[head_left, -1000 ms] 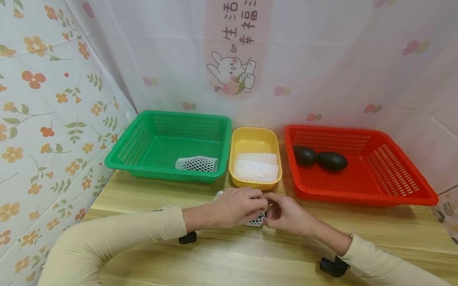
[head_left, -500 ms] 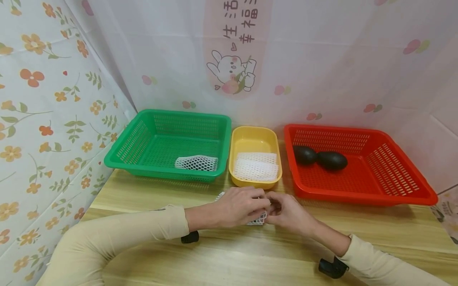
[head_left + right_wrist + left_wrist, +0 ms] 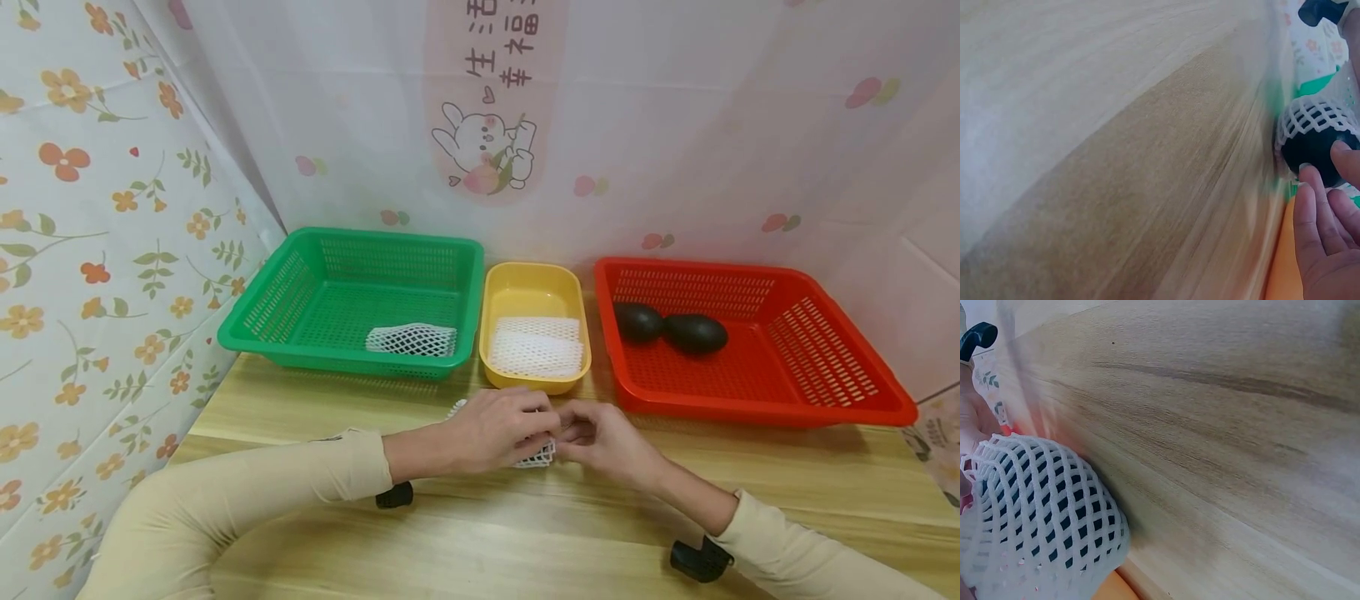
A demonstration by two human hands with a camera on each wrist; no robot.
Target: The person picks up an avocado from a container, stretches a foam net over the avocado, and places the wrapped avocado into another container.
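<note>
So the left hand (image 3: 495, 429) had its fingers curled over a white mesh sleeve (image 3: 1047, 506), gripping it, with one end of the netting poking out at about 10 o'clock from that hand. Inside the sleeve was a dark oval fruit (image 3: 1316, 153), lying low over the worktop (image 3: 450, 550), its rounded end bare at the sleeve's mouth. Right hand (image 3: 611, 446) was at 3 o'clock from the left, fingers fairly straight and loose, thumb and fingertips touching that bare end.

Black gadgets sat by both wrists: one (image 3: 395, 496) at 8 o'clock from the left hand, another (image 3: 701, 560) at 5 from the right.

Further out, going from where the hands met: at 12 was a yellow tray (image 3: 555, 386) with flat white nets (image 3: 536, 357) in it. At 10, a green basket (image 3: 352, 308) held a mesh bundle (image 3: 412, 340), dark showing through the holes. At 2, a red basket (image 3: 750, 412) had two dark ovals (image 3: 696, 333) lying end to end near its left wall.
</note>
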